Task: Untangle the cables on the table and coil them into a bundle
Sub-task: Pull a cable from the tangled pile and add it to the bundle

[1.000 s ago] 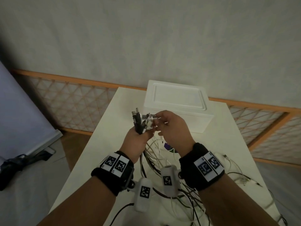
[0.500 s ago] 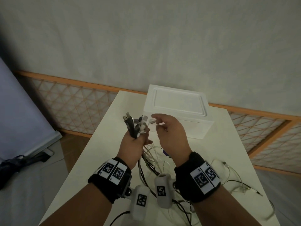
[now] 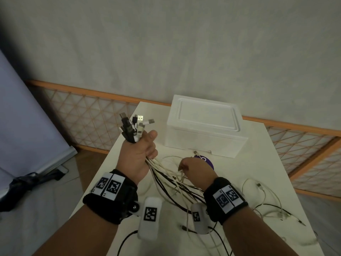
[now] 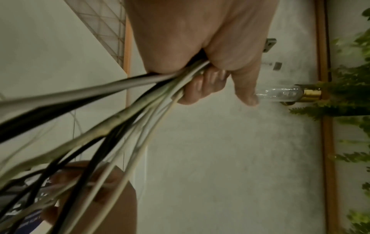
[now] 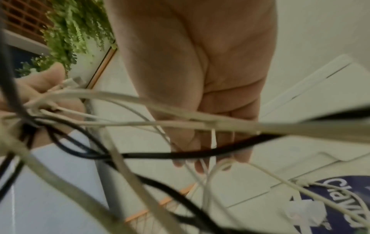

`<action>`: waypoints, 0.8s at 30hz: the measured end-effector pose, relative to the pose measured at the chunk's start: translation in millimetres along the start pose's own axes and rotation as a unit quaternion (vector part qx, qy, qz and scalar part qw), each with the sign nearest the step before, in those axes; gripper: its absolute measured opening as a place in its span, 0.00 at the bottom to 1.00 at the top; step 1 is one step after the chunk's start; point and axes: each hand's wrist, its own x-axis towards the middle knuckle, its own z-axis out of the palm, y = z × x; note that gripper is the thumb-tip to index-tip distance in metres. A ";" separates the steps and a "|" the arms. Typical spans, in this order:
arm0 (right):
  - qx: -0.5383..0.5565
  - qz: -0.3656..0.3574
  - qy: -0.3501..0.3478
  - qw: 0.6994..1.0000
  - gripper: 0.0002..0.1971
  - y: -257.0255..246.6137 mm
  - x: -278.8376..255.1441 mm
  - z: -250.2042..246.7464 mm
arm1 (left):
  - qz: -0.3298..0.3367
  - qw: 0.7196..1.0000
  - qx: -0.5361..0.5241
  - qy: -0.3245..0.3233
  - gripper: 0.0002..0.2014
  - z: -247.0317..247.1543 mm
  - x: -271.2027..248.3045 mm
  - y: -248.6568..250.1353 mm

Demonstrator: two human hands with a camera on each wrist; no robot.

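White table (image 3: 258, 163): black-and-white cables (image 3: 166, 179) fan below left hand (image 3: 137, 156).

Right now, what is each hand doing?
Left hand: grips the cable bundle below its plugs.
Right hand: fingers extended among the loose cables; any grip cannot be told.

Blk & wht cables (image 3: 171, 180), plug ends bunched upright, strands trailing down to tangled loops on table (image 3: 258, 163).

Black and white cables (image 3: 171, 182), white box (image 3: 204, 130), cream table (image 3: 258, 163).
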 end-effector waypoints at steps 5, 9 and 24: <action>0.104 -0.004 0.269 0.957 0.07 -1.3 -1.6 -25.2 | -0.026 0.995 0.078 0.057 0.15 -7.2 -3.1 3.2; 0.190 -0.080 0.271 0.940 0.04 -24.5 -10.3 -56.3 | -0.050 0.983 0.167 0.056 0.04 -2.7 -5.7 -3.2; 0.031 -0.069 0.176 0.981 0.06 -2.5 -2.3 -20.9 | -0.110 0.988 0.106 -0.020 0.08 1.7 -1.0 -0.3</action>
